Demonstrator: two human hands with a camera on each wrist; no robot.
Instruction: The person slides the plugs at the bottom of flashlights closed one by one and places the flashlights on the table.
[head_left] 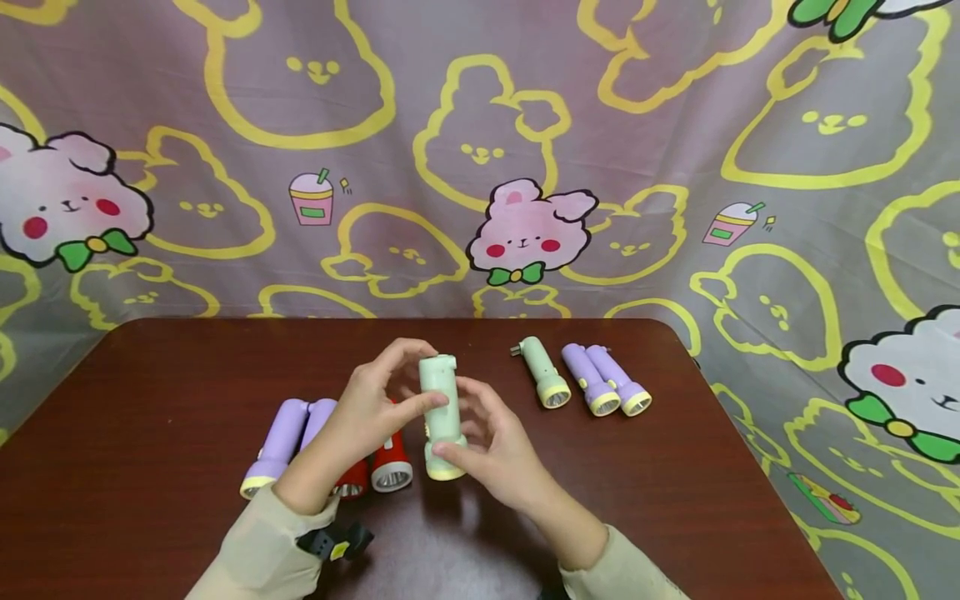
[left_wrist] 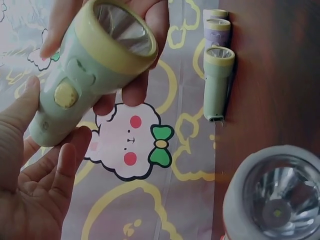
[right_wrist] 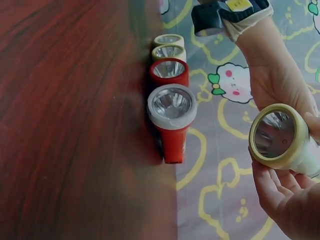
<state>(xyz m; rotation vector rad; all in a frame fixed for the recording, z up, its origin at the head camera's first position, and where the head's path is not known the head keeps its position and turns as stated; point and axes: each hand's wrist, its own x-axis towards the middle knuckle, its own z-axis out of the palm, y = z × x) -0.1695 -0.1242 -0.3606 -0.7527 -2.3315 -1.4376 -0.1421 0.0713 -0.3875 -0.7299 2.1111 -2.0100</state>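
Both hands hold a pale green flashlight (head_left: pixel 448 425) with a yellow lens ring, raised over the table. My left hand (head_left: pixel 375 408) grips it near the tail end, thumb across the body. Around the head end, my right hand (head_left: pixel 501 454) holds it with the thumb near the ring. In the left wrist view, the flashlight (left_wrist: pixel 92 55) shows a yellow button (left_wrist: pixel 65 95) on its side and a clear lens. The right wrist view shows its lens (right_wrist: pixel 275 134) facing the camera, with the tail end out of frame.
Left on the brown table (head_left: pixel 150 400) lie two purple flashlights (head_left: pixel 283 429) and two red ones (head_left: pixel 392 467), partly hidden by my left arm. At the back right lie another green flashlight (head_left: pixel 542 367), its plug prongs out, and two purple flashlights (head_left: pixel 588 375). A patterned curtain (head_left: pixel 420 250) hangs behind.
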